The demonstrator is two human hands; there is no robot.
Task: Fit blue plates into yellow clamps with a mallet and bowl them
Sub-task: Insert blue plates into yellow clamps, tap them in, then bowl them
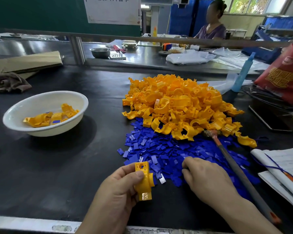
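A: What were the hands doing?

B: The left hand [118, 188] pinched one yellow clamp [143, 180] between thumb and fingers, holding it just above the black work table [57, 166]. The right hand [205, 176] lay palm down on the spread of blue plates [161, 149], fingers curled into them. Whether it had caught a plate I could not tell.

A: And the other parts?

B: A big pile of yellow clamps [179, 105] sat behind the blue plates, overlapping their far edge. The mallet [233, 164] lay across the plates to the right of the right hand, its head tucked against the pile. The white bowl [46, 114] stood well off to the left with a few fitted clamps [51, 116] inside, blue showing in them.

A: Any writing?

B: A white sheet [112, 10] hung at the top with printed characters, cut off and too blurred to read. The red bag [284, 73] at the right carried gold characters and a round emblem, also unreadable. An open notebook [281, 168] lay near the right edge, its lines too faint.
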